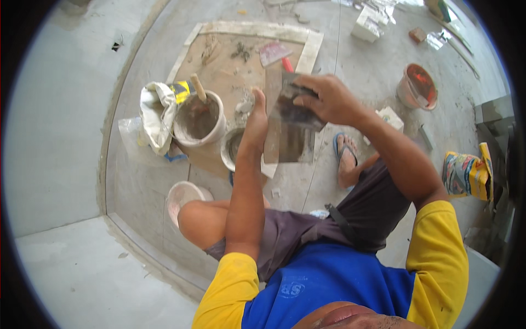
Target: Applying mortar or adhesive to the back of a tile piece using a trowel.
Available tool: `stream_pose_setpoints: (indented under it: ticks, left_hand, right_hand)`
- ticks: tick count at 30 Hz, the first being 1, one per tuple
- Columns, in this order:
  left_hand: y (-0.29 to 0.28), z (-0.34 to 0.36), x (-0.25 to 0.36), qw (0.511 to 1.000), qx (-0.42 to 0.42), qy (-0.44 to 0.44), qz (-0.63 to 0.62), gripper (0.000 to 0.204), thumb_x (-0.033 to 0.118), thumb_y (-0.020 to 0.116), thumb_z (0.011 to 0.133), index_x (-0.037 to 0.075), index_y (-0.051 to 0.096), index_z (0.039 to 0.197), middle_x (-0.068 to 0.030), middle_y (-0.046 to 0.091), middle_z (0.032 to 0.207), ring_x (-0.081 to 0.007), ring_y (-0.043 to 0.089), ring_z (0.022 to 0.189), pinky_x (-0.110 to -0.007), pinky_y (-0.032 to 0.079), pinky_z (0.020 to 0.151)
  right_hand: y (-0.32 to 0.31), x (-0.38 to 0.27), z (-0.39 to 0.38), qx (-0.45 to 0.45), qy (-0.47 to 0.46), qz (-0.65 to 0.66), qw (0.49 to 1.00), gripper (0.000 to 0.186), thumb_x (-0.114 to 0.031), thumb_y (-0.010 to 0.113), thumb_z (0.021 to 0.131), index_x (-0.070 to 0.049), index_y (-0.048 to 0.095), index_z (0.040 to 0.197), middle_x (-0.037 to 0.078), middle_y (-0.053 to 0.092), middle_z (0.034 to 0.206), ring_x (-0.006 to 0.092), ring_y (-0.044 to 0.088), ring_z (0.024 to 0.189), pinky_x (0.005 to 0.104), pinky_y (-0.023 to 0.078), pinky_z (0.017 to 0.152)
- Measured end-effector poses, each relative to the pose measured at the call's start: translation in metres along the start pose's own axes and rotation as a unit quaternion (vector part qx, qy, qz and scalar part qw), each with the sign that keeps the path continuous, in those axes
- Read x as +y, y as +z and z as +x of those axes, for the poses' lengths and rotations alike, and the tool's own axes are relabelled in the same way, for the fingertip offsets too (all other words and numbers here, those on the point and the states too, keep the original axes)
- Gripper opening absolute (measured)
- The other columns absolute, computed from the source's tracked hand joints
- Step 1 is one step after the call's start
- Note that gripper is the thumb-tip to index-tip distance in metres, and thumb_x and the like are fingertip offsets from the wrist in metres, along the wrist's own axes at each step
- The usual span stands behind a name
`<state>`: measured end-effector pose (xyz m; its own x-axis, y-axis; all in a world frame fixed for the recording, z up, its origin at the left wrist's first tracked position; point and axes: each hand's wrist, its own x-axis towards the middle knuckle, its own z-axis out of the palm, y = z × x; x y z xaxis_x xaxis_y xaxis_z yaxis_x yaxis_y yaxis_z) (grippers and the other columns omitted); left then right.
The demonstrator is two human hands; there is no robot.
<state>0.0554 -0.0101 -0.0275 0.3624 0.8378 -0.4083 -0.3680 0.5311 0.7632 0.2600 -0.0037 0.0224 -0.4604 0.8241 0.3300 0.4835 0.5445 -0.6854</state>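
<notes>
My left hand, thumb raised, grips the left edge of a grey tile; its other fingers are hidden. Over the tile's upper part, my right hand holds a dark flat trowel, slightly blurred, its handle hidden under my fingers. Grey paste smears that area. Just left of my left forearm sits a small pail, partly covered by the arm. Beyond it a larger bucket holds grey paste, with a wooden-handled tool leaning inside.
An open white sack stands beside the bucket. A pinkish scraper with a red handle lies on a dusty, pale-framed board. Another bucket is by my left knee. An orange-stained bucket and a yellow bag are at right.
</notes>
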Motion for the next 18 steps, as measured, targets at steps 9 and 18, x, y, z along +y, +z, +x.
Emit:
stream_pose_setpoints:
  ticks: [9, 18]
  left_hand:
    - [0.005, -0.007, 0.012, 0.993, 0.004, 0.062, 0.101, 0.077, 0.065, 0.034, 0.097, 0.0, 0.052, 0.134, -0.0104, 0.062, 0.123, -0.0201, 0.06, 0.109, -0.034, 0.049, 0.092]
    - [0.001, -0.003, 0.006, 0.971, 0.084, 0.135, 0.18, 0.058, 0.056, 0.056, 0.095, 0.0, 0.067, 0.104, -0.001, 0.062, 0.084, -0.0086, 0.056, 0.075, -0.027, 0.046, 0.066]
  right_hand:
    - [-0.033, 0.008, 0.013, 0.204, 0.116, 0.026, 0.972, 0.025, -0.015, 0.07, 0.084, 0.0, 0.058, 0.099, 0.021, 0.063, 0.078, 0.0397, 0.061, 0.073, 0.0414, 0.047, 0.068]
    - [-0.026, -0.017, -0.005, 0.165, 0.071, -0.074, 0.981, 0.024, -0.018, 0.07, 0.085, -0.003, 0.053, 0.092, 0.02, 0.062, 0.077, 0.041, 0.061, 0.074, 0.046, 0.045, 0.064]
